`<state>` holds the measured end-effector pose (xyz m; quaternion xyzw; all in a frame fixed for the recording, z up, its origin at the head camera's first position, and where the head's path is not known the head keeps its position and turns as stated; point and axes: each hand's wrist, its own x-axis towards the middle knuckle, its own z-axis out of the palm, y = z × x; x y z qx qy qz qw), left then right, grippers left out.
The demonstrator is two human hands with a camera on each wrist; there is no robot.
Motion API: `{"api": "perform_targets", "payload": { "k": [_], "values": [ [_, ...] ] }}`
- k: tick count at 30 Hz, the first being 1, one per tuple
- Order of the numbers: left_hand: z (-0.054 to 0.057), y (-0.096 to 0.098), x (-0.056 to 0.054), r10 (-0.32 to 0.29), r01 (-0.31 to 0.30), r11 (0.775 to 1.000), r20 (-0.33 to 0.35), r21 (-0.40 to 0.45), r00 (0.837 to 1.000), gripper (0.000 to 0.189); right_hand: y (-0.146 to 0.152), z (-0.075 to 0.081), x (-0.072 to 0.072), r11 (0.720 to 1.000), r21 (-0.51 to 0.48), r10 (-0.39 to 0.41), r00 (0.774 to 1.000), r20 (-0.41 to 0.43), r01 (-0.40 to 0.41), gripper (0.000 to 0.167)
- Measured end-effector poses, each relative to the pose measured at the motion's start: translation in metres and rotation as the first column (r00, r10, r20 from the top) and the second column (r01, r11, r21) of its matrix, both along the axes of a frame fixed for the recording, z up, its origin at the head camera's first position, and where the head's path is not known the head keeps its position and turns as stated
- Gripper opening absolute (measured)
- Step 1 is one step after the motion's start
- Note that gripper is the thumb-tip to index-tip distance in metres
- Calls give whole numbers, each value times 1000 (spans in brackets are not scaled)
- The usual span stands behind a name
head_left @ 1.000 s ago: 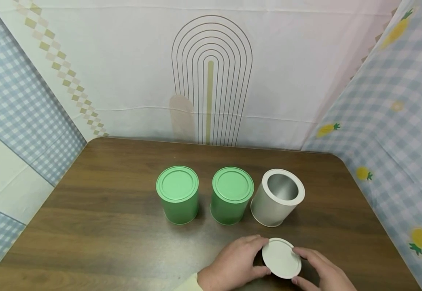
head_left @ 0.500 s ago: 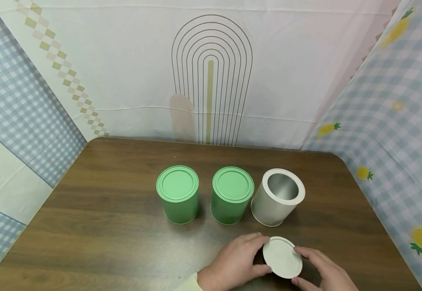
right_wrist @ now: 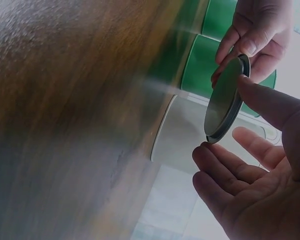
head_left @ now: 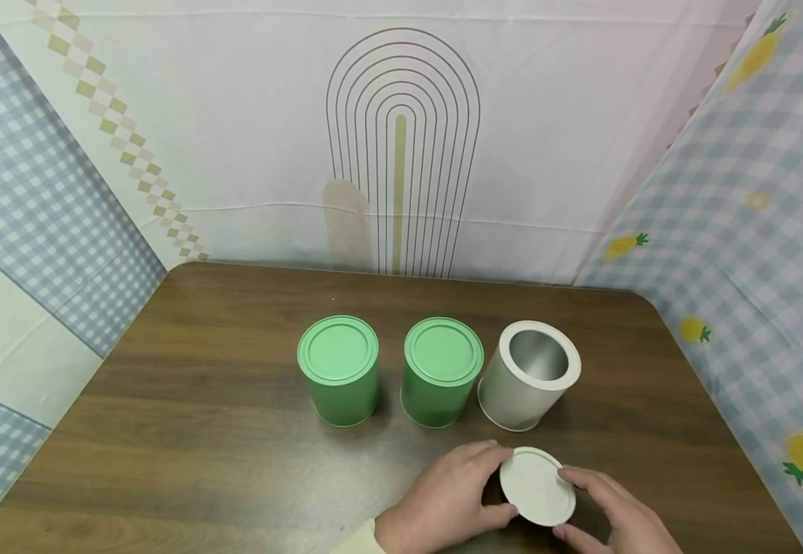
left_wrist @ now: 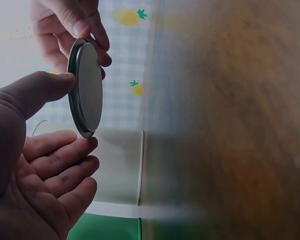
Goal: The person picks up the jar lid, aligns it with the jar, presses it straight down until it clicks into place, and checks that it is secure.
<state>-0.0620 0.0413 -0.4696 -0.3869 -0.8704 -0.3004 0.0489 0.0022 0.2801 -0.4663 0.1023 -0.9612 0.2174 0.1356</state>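
A round white can lid [head_left: 537, 486] is held level above the near right part of the table, its top face towards the head camera. My left hand [head_left: 446, 496] pinches its left edge between thumb and fingertips. On the opposite edge, the right hand [head_left: 616, 512] pinches it the same way. In the left wrist view, the lid's raised inner ring [left_wrist: 91, 90] shows on the underside, with the tabletop apart from it. Just beyond the hands stands a white can [head_left: 519, 396], upright and uncovered, its hollow metallic inside showing.
Two green cans [head_left: 342, 385] [head_left: 436, 385] with green lids on stand in a row left of the white can. The brown wooden table [head_left: 165, 431] ends at a patterned cloth [head_left: 255, 138] behind, with checked cloth [head_left: 741, 308] along the right side.
The lid and the fingertips have shifted very slightly up the head view. Both hands keep their hold on it, and the cans have stayed put.
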Motion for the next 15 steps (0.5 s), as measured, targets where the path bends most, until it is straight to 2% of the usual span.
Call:
{"api": "perform_targets", "payload": {
  "k": [10, 15],
  "values": [
    [2, 0, 1, 28, -28, 999, -15, -16, 1000, 53, -2, 2, 0, 1000, 13, 9, 999, -31, -9, 70],
    [3, 1, 1, 32, -32, 999, -35, -2, 999, 53, -3, 5, 1, 1000, 1, -15, 1000, -4, 15, 70]
  ]
}}
